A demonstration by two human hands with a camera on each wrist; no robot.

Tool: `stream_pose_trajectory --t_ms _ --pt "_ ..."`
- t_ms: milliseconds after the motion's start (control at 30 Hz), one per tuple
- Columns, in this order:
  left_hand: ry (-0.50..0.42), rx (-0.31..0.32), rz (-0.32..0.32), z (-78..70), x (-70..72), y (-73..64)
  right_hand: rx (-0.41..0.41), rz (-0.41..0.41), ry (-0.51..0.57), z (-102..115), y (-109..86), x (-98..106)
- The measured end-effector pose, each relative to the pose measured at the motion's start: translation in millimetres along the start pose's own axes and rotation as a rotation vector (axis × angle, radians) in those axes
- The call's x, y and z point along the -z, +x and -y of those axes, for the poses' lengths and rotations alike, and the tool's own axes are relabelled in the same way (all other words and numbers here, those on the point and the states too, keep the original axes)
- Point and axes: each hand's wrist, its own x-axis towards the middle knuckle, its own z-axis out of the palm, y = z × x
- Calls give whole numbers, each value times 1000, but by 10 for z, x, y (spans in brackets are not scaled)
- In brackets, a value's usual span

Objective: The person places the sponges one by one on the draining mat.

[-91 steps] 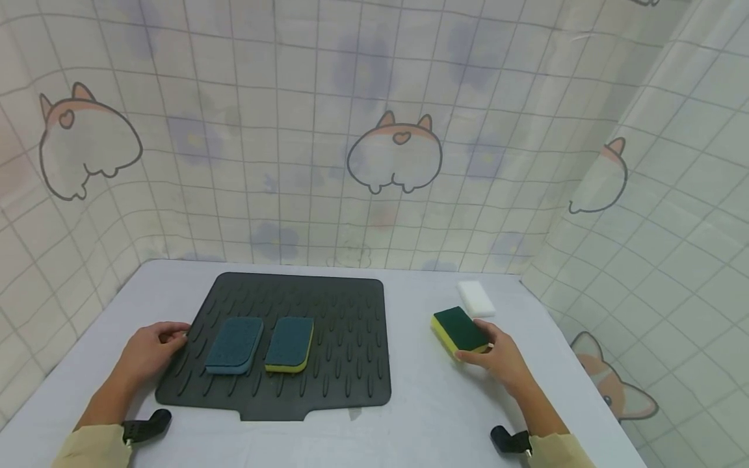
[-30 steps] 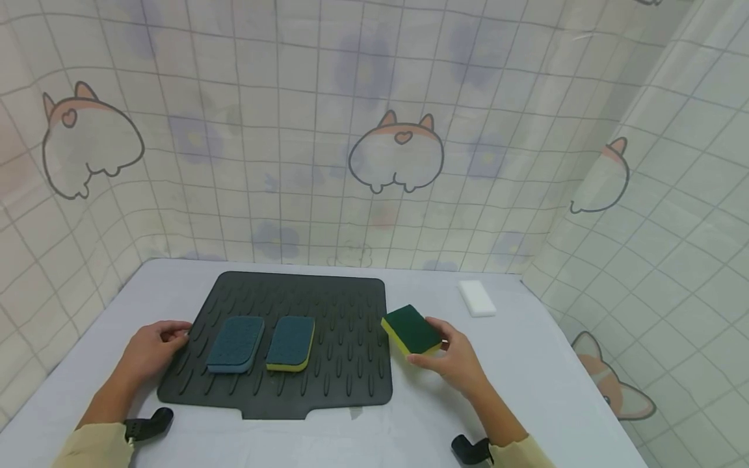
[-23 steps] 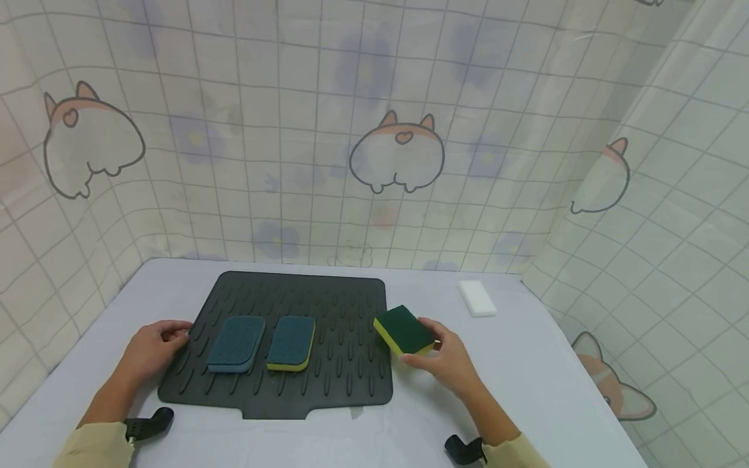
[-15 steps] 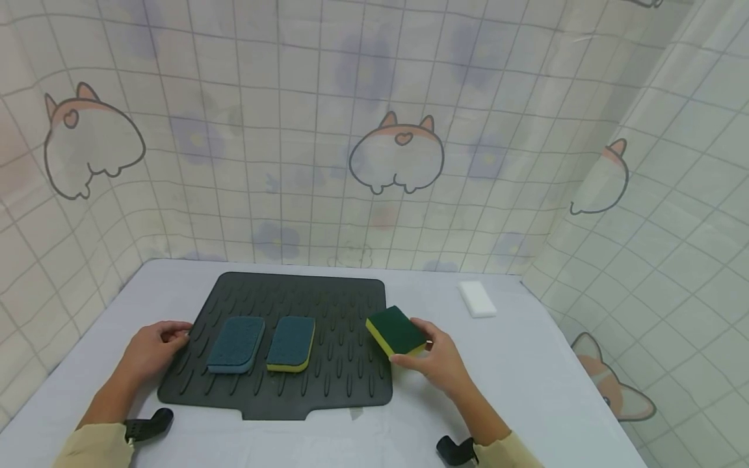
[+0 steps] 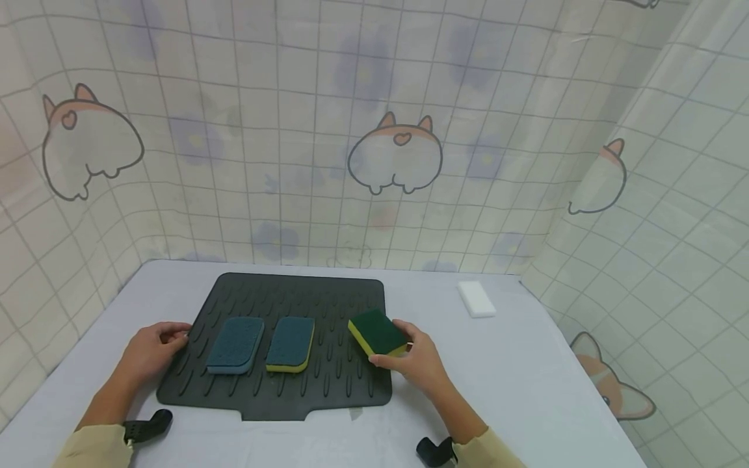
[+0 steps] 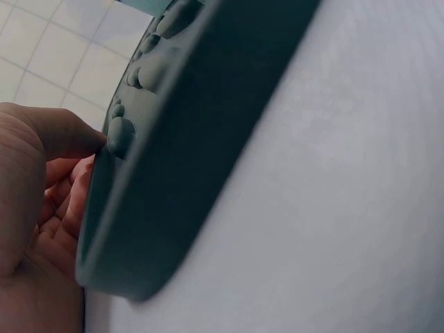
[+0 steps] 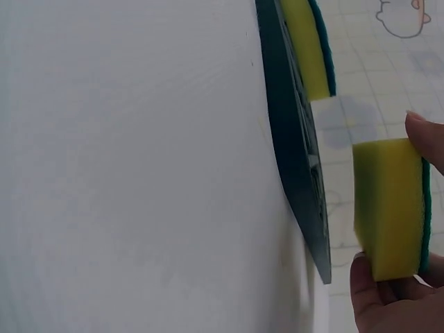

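- The right hand (image 5: 415, 361) gripped the green-and-yellow scouring sponge (image 5: 379, 333) between thumb and fingers, holding it above the black ribbed mat (image 5: 342, 292), with a visible gap beneath.
- The sponge probably weighed little; its yellow foam looked soft, and a hard pinch would likely have dented it.
- The green scouring layer was likely stiffer and rough, so slipping seemed unlikely, and nothing about it suggested fragility.
- The best hold seemed to be across opposite foam sides, where the thumb and fingers sat, leaving the underside free.
- It looked like a thick rectangular block, dark green on top, bright yellow below, slightly darker underneath.
- Left of the right hand lay 2 blue-topped sponges (image 5: 291, 343).
- The left hand (image 5: 149, 351) pinched the mat's edge nearest it.
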Motion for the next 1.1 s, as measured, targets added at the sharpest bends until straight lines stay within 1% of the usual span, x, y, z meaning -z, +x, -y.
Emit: stream_pose_trajectory --t_ms 67,333,533,733,900,1100 --pt "-1 4 3 -5 3 -4 -14 0 5 15 8 -35" --pt "0 -3 -1 -13 1 -11 -6 0 -28 49 39 -136" --pt "-1 -2 -2 -15 2 -15 -16 -3 -65 101 42 -168" --pt "1 -5 -8 -2 -5 -10 -29 -23 -99 131 31 -194" --pt "-2 -3 -7 -13 2 -12 -27 -11 -121 135 33 -220" --pt "-6 4 -1 -31 7 -18 -17 7 -185 105 44 -252"
